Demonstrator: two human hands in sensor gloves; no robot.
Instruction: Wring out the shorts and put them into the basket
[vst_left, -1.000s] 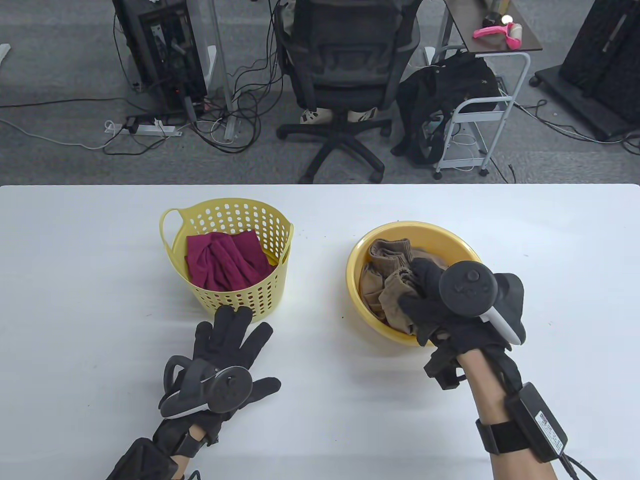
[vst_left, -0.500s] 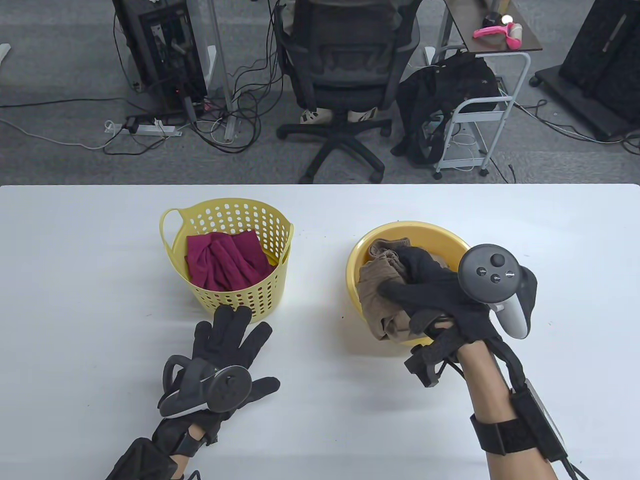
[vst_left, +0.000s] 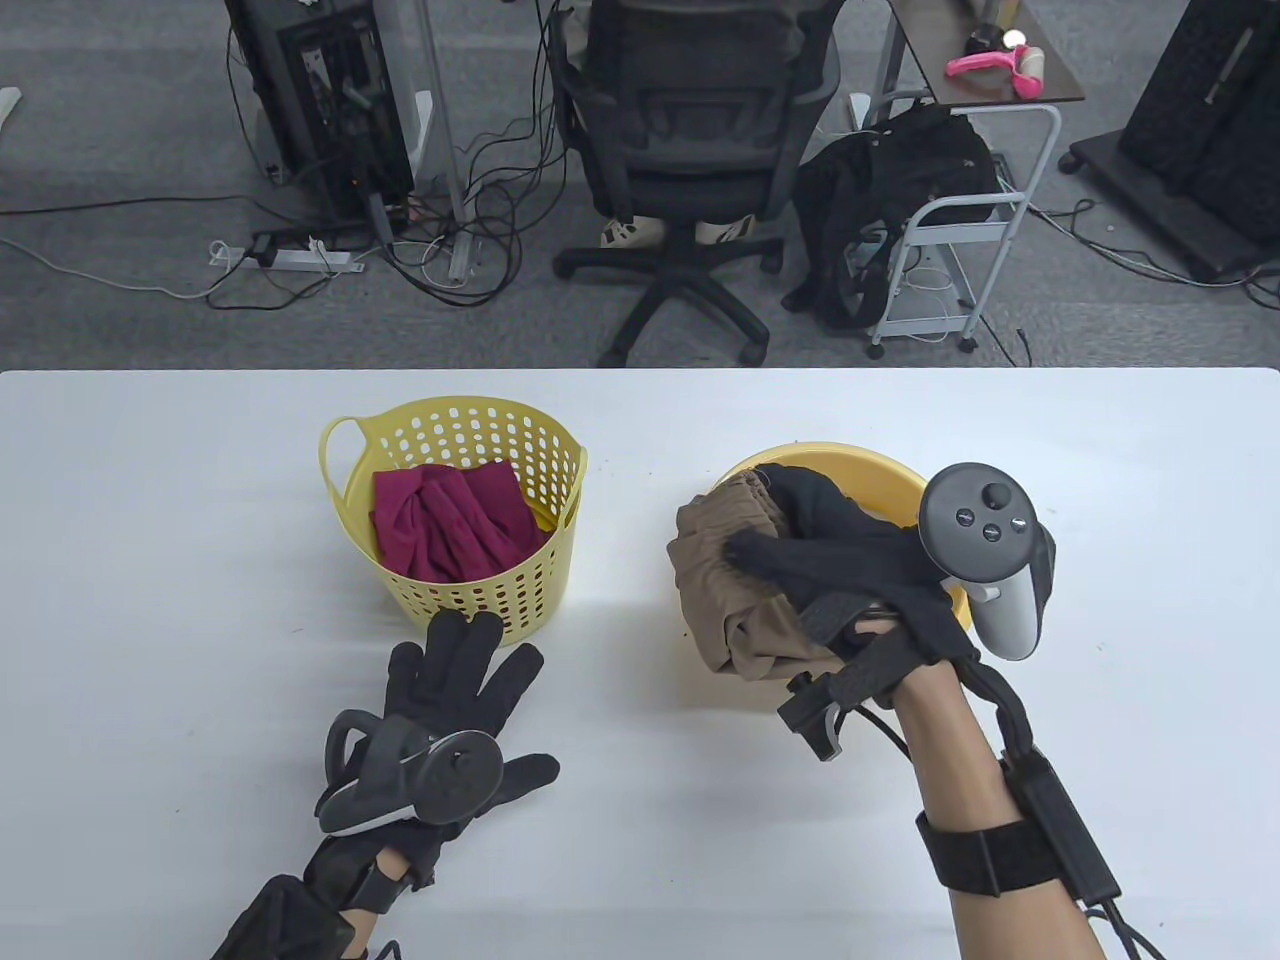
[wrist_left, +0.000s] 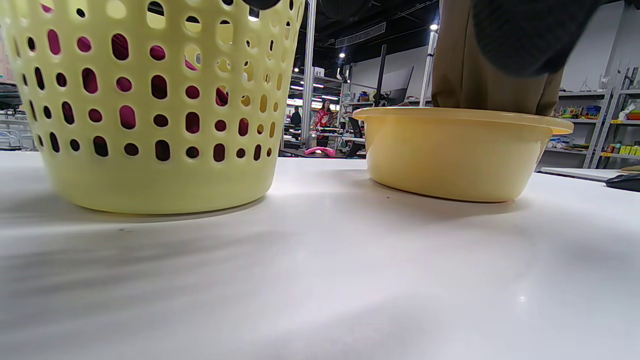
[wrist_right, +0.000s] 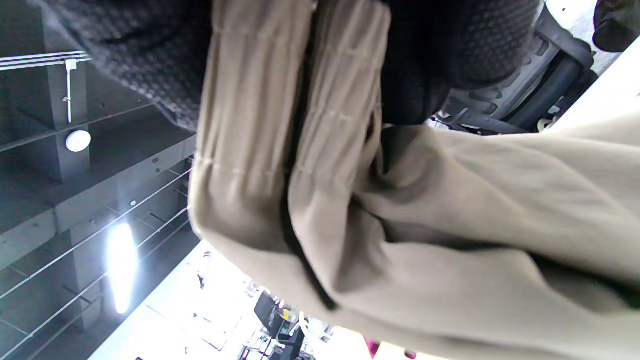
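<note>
My right hand (vst_left: 800, 555) grips a bunched pair of tan shorts (vst_left: 720, 590) and holds them up above the yellow bowl (vst_left: 880, 470). In the left wrist view the shorts (wrist_left: 460, 75) hang over the bowl (wrist_left: 450, 155). The right wrist view is filled by the tan shorts (wrist_right: 400, 210), with gloved fingers (wrist_right: 435, 50) curled over the ribbed waistband. A yellow perforated basket (vst_left: 540, 585) to the left holds a maroon garment (vst_left: 450, 520). My left hand (vst_left: 450, 670) lies flat on the table just in front of the basket, fingers spread, holding nothing.
The white table (vst_left: 150, 600) stretches wide to the left and right of both containers. Beyond its far edge stand an office chair (vst_left: 690, 150), a small white cart (vst_left: 960, 220) and cables on the floor.
My right hand closed on the tan shorts in the bowl, then lifted them up and slightly left, above the rim. The left hand stayed still.
</note>
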